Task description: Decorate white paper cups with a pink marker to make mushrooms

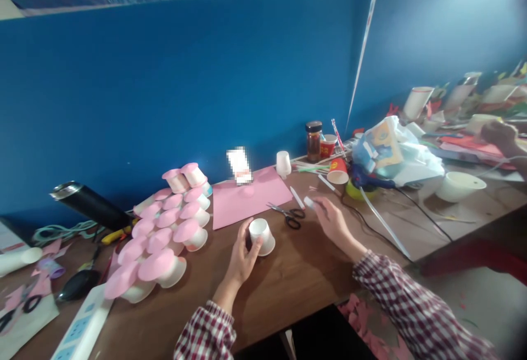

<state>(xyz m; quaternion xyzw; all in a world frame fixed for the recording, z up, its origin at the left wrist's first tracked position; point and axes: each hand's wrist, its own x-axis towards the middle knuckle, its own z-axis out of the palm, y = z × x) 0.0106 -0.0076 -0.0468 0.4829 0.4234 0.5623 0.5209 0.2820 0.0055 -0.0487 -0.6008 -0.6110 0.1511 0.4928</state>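
Note:
My left hand (pixel 242 256) is wrapped around the side of a white paper cup (pixel 265 239), which stands upside down on the table. My right hand (pixel 332 223) is raised over the table to the right, with a small white object (pixel 309 202) at its fingertips; its kind is hard to make out. Black-handled scissors (pixel 288 216) lie between the two hands. Behind them is a sheet of pink paper (pixel 234 203), and another upturned white cup (pixel 284 163) stands at its right corner. A white pen-like stick (pixel 297 198) rests beside the sheet.
On the left stand several cups topped with pink discs (pixel 158 239), near a black flask (pixel 88 203) and a power strip (pixel 84 324). To the right are a jar (pixel 314 141), red cups (pixel 337 170), a plastic bag (pixel 411 151) and a cable. Another person's hand (pixel 500 135) shows far right.

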